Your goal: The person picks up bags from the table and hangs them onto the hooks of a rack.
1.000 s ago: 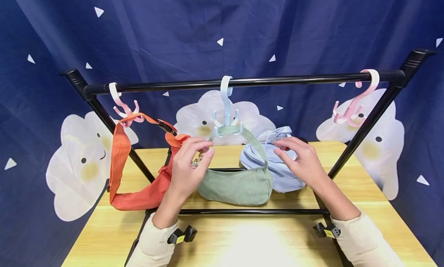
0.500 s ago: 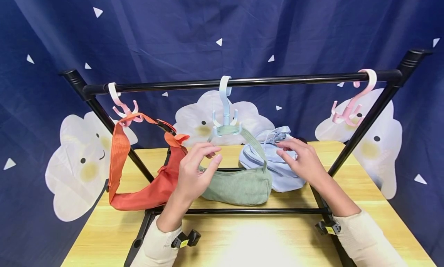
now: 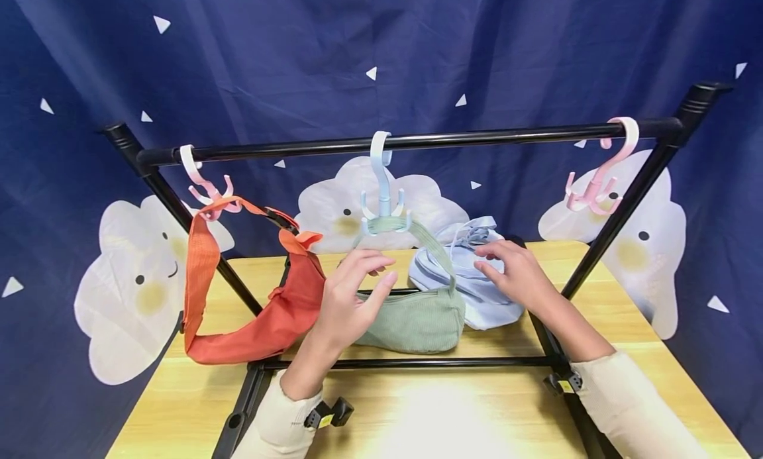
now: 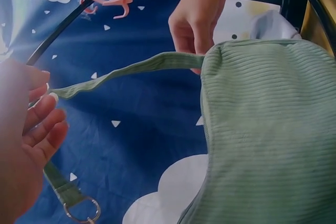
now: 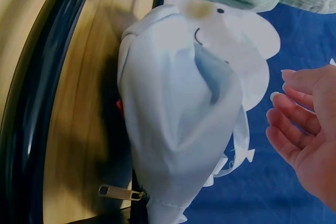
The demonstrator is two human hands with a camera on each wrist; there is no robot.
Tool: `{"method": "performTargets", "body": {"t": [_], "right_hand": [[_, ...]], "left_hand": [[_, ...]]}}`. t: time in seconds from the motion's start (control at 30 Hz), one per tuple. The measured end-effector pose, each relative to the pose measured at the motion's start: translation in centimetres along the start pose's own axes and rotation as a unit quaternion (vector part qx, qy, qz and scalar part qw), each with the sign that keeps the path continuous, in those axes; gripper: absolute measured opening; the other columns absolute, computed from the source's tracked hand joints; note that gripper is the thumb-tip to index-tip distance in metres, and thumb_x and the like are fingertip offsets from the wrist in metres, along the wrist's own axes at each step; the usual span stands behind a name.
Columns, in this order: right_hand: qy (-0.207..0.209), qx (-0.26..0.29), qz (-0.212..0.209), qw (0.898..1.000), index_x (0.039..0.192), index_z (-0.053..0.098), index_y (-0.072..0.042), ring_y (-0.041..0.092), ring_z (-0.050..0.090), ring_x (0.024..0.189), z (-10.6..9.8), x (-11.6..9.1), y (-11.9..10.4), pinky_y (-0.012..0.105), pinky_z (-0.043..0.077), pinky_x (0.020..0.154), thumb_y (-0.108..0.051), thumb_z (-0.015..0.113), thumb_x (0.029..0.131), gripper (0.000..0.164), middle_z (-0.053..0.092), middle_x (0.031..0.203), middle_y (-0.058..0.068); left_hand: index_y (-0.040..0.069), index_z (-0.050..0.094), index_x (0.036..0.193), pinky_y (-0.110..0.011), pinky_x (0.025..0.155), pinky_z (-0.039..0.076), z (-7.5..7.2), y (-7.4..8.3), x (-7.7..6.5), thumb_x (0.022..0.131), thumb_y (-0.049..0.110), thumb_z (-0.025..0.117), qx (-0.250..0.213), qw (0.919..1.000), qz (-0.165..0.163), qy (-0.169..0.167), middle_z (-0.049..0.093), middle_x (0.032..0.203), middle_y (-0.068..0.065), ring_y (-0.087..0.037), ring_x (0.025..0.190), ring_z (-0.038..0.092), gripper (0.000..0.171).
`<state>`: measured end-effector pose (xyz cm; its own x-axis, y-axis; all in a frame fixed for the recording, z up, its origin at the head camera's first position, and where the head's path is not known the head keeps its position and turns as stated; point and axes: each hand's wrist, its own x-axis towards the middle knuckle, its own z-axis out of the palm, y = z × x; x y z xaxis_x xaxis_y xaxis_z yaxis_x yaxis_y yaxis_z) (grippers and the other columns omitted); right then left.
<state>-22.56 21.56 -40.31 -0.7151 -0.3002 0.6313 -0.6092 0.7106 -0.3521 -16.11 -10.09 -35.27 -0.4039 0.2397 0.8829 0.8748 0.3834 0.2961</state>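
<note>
A green corduroy shoulder bag [image 3: 417, 323] hangs by its strap [image 3: 438, 254] from a light blue hook hanger [image 3: 381, 174]. My left hand [image 3: 352, 300] is in front of the bag's left end, thumb and fingers apart and holding nothing; it hides part of the bag. In the left wrist view its fingers [image 4: 50, 129] overlap the strap. Behind and right of the green bag, a light blue bag [image 3: 489, 303] with a ribbon bow rests on the table. My right hand [image 3: 515, 273] hovers before it, fingers loosely bent with nothing between them, apart from the bag in the right wrist view.
An orange-red bag [image 3: 268, 326] hangs at left from a pink hook hanger [image 3: 205, 184]. Another pink hanger [image 3: 602, 174] hangs at the right end of the black rack's top bar [image 3: 507, 137]. The rack stands on a wooden table [image 3: 173, 406] before a dark blue curtain [image 3: 298, 55].
My left hand has moved right, from beside the orange-red bag to before the green bag's left end. The right hand has barely moved. The bags hang and lie as before.
</note>
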Motion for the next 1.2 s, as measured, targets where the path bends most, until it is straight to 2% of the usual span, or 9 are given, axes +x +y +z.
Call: {"method": "performTargets", "body": {"t": [0.1, 0.23, 0.57, 0.83, 1.2], "right_hand": [[-0.013, -0.003, -0.002, 1.0, 0.105, 0.077, -0.002, 0.03, 0.07, 0.088, 0.3, 0.1, 0.4, 0.047, 0.056, 0.078, -0.006, 0.082, 0.085, 0.021, 0.077, 0.099, 0.013], [-0.032, -0.01, -0.008, 0.999, 0.106, 0.076, -0.002, 0.031, 0.07, 0.089, 0.6, 0.1, 1.0, 0.048, 0.057, 0.08, -0.005, 0.083, 0.085, 0.023, 0.076, 0.1, 0.013], [-0.112, -0.041, 0.003, 0.993, 0.113, 0.074, -0.003, 0.031, 0.07, 0.095, 1.6, 0.4, 1.9, 0.051, 0.056, 0.084, -0.01, 0.081, 0.088, 0.027, 0.075, 0.107, 0.014], [-0.153, -0.043, 0.013, 0.987, 0.115, 0.073, -0.001, 0.037, 0.068, 0.113, 2.0, 0.8, 1.9, 0.054, 0.054, 0.098, -0.013, 0.078, 0.091, 0.027, 0.074, 0.116, 0.018], [-0.181, -0.047, 0.017, 0.982, 0.115, 0.072, 0.0, 0.038, 0.066, 0.115, 3.1, 0.9, 2.0, 0.055, 0.054, 0.099, -0.012, 0.078, 0.091, 0.027, 0.072, 0.117, 0.02]], "left_hand": [[0.003, 0.074, 0.11, -0.028, 0.09, 0.057, 0.6, 0.1, -0.1, 0.095, 0.012, 0.073, 0.001, 1.0, 0.004, -0.005, 0.072, 0.106, -0.012, -0.022, 0.096, 0.069, 0.017], [0.003, 0.073, 0.11, -0.032, 0.095, 0.057, 1.6, 0.4, -0.1, 0.096, 0.014, 0.073, -0.002, 0.9998, 0.012, -0.018, 0.073, 0.108, -0.012, -0.024, 0.103, 0.071, 0.018], [0.001, 0.072, 0.114, -0.033, 0.101, 0.057, 3.0, 1.0, 0.1, 0.093, 0.008, 0.075, -0.024, 0.9986, 0.029, -0.038, 0.073, 0.114, -0.012, -0.024, 0.11, 0.071, 0.022], [0.002, 0.071, 0.116, -0.032, 0.103, 0.056, 3.9, 1.3, 0.4, 0.094, 0.009, 0.075, -0.032, 0.9976, 0.035, -0.051, 0.072, 0.116, -0.012, -0.023, 0.113, 0.069, 0.023], [0.003, 0.07, 0.118, -0.029, 0.104, 0.055, 5.3, 1.7, 0.7, 0.092, 0.009, 0.076, -0.037, 0.9957, 0.049, -0.069, 0.072, 0.12, -0.012, -0.022, 0.115, 0.069, 0.027]]}}
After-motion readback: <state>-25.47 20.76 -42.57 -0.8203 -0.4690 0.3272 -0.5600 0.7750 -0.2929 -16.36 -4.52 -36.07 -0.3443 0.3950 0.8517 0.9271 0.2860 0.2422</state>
